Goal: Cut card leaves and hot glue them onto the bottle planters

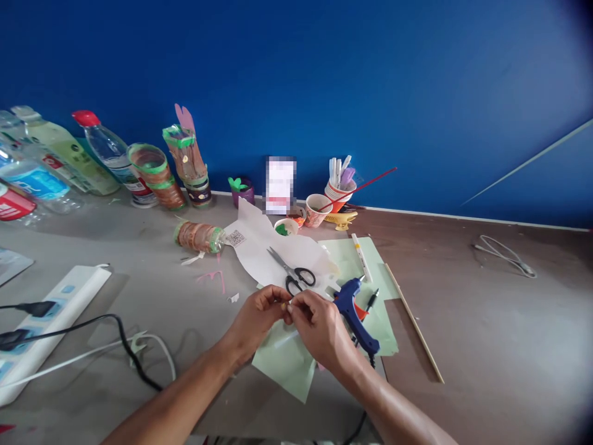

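Observation:
My left hand [265, 313] and my right hand [319, 320] meet above the desk, fingertips pinched together. Between them is a tiny pale yellowish piece, too small to name. Just beyond the fingers lie scissors [288, 267] with black handles, blades slightly apart, on a white paper sheet [259, 250]. To the right of my right hand a blue hot glue gun [356, 312] rests on pale green paper [380, 321]. A black pen [372, 299] lies beside the gun, partly hidden by it. More green paper [290, 364] shows under my hands.
On the left are a power strip [55, 321] with cables, several plastic bottles [115, 157] and wrapped containers [157, 176]. A wrapped bottle [199, 237] lies on its side. Paper cups [319, 209] stand at the back. A wooden stick [414, 322] and a white cable [507, 256] lie right.

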The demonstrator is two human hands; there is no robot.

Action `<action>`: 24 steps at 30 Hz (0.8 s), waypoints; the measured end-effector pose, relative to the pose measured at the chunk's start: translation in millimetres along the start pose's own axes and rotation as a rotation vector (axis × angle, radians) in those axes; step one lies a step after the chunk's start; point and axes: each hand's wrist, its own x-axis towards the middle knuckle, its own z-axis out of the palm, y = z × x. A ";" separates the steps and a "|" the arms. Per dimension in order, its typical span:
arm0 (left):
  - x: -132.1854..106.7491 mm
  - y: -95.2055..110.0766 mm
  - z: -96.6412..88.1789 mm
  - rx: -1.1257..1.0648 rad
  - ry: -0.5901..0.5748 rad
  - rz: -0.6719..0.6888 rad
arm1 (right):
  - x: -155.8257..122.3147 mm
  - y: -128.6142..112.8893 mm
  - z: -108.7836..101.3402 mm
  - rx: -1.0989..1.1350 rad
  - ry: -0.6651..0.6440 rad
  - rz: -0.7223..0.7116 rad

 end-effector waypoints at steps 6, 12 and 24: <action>-0.9 -2.1 -5.3 0.139 -0.062 0.073 | 2.7 2.2 -2.5 0.021 0.011 -0.026; -1.1 -8.3 -5.1 0.242 -0.033 0.124 | 2.8 3.3 -11.6 0.070 -0.055 0.020; -3.0 5.3 -7.2 0.120 0.083 0.058 | -26.9 49.6 -122.1 -0.201 0.081 0.104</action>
